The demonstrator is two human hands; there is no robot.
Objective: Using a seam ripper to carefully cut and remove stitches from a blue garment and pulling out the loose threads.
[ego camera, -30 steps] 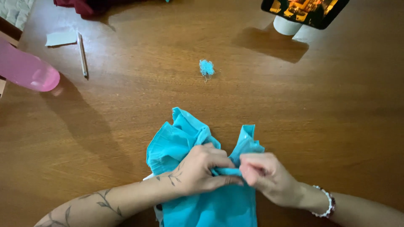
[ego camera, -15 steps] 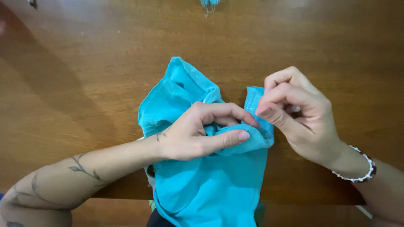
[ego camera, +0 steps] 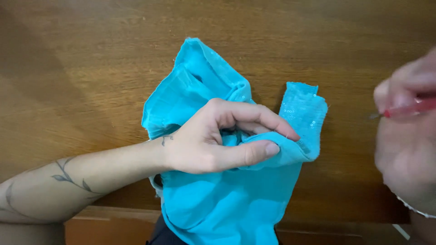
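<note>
A turquoise cloth [ego camera: 227, 208] with small sequins lies bunched on a wooden table [ego camera: 91, 68] and hangs over its near edge. My left hand [ego camera: 213, 140] pinches a folded edge of the cloth between thumb and fingers. My right hand [ego camera: 404, 154] is raised close to the camera at the right edge, blurred and off the cloth. It grips a thin red-handled tool [ego camera: 404, 109] whose metal tip points left towards the cloth.
The table's front edge [ego camera: 113, 211] runs along the bottom of the view, with a dark garment below it. A bracelet [ego camera: 413, 208] shows on my right wrist.
My right hand has let go of the cloth and lifted away to the right, now showing a red tool. The view has moved closer; the left hand keeps its pinch.
</note>
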